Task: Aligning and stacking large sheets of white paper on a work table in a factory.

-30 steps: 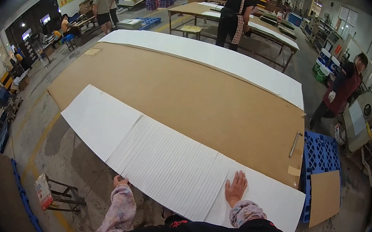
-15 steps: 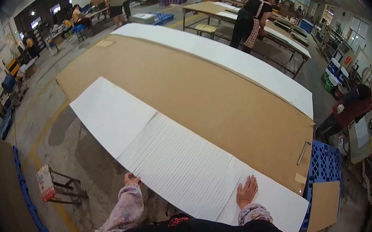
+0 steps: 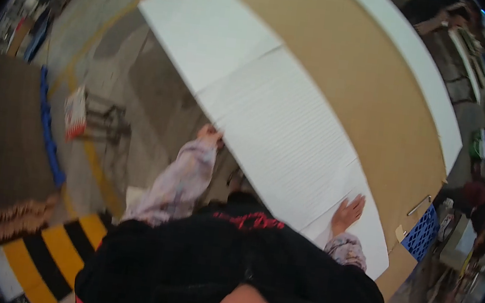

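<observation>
A long white board [image 3: 282,117] lies along the near side of the table, its middle part ruled with many fine parallel grooves and its two ends plain. At its near edge, beside the left part of the grooved stretch, my left hand [image 3: 211,135] is closed on the edge, with some fingertips hidden. My right hand [image 3: 348,214] rests flat on the plain right end, fingers stretched out, just past the grooves.
Brown sheeting [image 3: 347,73] covers the table, with another white board [image 3: 413,45] along its far side. A metal rod-like tool [image 3: 419,205] lies near the right edge, above a blue plastic pallet [image 3: 423,232]. Left are a small stool [image 3: 76,114] and stacked brown sheets [image 3: 6,124].
The view has tilted down and turned, so the board now runs more steeply across it. Both hands keep about the same places on the board.
</observation>
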